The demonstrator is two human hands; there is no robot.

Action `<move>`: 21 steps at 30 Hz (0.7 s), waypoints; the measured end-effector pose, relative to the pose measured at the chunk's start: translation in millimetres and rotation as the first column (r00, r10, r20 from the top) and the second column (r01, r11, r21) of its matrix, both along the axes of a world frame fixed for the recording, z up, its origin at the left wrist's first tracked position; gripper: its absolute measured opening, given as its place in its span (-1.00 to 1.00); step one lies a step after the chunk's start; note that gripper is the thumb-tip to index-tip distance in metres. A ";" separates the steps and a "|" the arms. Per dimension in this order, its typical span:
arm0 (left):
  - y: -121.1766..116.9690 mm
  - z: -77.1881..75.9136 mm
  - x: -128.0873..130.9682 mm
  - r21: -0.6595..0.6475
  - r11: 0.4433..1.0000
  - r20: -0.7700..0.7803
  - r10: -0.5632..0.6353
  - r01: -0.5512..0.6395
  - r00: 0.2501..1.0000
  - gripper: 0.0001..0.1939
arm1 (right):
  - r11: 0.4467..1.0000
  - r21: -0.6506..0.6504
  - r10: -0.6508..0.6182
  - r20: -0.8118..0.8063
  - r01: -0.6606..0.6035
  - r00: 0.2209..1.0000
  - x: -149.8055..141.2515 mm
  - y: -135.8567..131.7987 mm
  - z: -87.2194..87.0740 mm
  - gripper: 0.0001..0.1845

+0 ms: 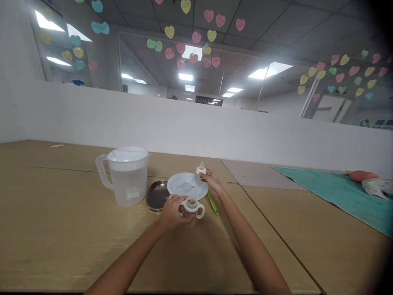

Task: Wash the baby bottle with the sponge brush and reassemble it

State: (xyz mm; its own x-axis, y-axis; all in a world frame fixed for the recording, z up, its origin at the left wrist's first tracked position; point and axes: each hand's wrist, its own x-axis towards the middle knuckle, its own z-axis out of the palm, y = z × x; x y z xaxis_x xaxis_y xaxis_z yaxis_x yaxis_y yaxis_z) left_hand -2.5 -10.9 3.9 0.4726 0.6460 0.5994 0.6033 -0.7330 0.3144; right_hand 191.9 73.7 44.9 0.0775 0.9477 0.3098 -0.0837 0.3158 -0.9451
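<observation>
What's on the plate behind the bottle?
A small clear piece, too blurred to name, shows on the plate; the bottle and left hand cover part of the plate's near edge.

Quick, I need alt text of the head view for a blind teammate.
The left hand grips an open bottle; the right hand holds a nipple top near a pale plate. Left of the plate are a metal tray and a pitcher; a teal cloth lies far right.

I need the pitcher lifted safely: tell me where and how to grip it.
Probably grip the middle of its loop handle, coming from the left: the lidded pitcher stands upright, handle pointing left, spout right, and the loop's opening looks roomy enough for a wrapped grip.
</observation>
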 end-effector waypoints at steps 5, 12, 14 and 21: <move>-0.4 1.1 0.2 -0.008 1.000 -0.011 0.006 -0.006 1.000 -0.59 | 0.992 -0.118 0.070 0.276 -0.038 0.959 -1.8 7.4 -11.0 -0.51; 2.4 -3.3 0.3 0.024 0.999 -0.004 0.031 -0.031 1.000 -0.55 | 0.984 -0.169 0.153 0.634 -0.057 0.758 -14.7 -0.8 -10.8 -0.60; 3.1 -4.9 -0.5 0.013 0.999 0.003 0.037 -0.037 0.999 -0.51 | 0.989 -0.139 0.127 0.643 -0.048 0.755 -17.8 -4.5 -7.2 -0.60; 6.7 -5.8 -6.8 -0.065 0.998 0.233 0.018 -0.003 0.972 -0.19 | 0.990 -0.019 0.125 0.545 -0.137 0.829 -26.3 -27.7 25.0 -0.55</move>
State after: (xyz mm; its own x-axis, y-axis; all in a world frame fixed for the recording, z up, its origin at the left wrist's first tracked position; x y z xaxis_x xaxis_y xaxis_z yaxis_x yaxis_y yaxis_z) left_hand -9.3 -4.3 -1.9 0.3180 0.6904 0.6497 0.5151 -0.7012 0.4930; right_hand 165.6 46.0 69.8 -0.2339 0.9300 0.2836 0.4001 0.3579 -0.8437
